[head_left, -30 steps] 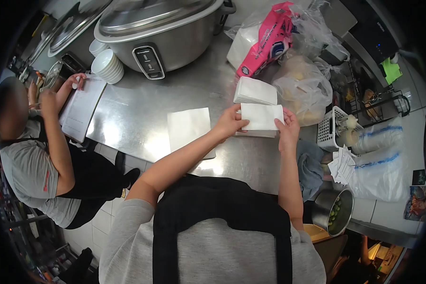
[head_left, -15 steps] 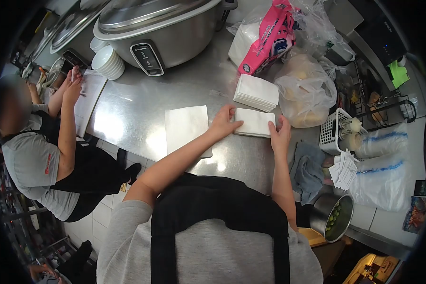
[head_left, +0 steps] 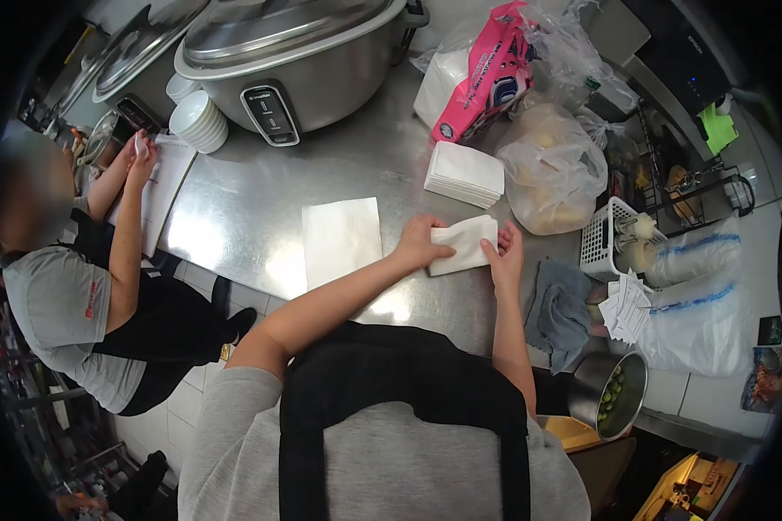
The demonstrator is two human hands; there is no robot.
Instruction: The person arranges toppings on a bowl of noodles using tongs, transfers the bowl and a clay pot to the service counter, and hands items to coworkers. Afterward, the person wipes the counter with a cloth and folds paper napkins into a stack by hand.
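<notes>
Between my two hands is a small stack of folded white paper napkins (head_left: 465,245), tilted a little off the steel counter. My left hand (head_left: 421,241) grips its left end, thumb on top. At the right end, my right hand (head_left: 505,253) pinches the stack between thumb and fingers. Just behind lies a thicker stack of folded napkins (head_left: 465,174), touched by neither hand. Flat on the counter, left of my left forearm, is a larger white napkin sheet (head_left: 341,239), partly covered by that arm.
Large rice cookers (head_left: 287,61) and stacked white bowls (head_left: 200,122) stand at the back left. A pink napkin pack (head_left: 482,74), a plastic bag (head_left: 554,169), a white basket (head_left: 601,241), a grey cloth (head_left: 562,313) and a pot of green fruit (head_left: 613,395) line the right. A co-worker (head_left: 78,304) stands left.
The napkin stack, flat on the counter before, is now tilted and bent slightly in my hands. My left hand has moved down a little and closed further over its end.
</notes>
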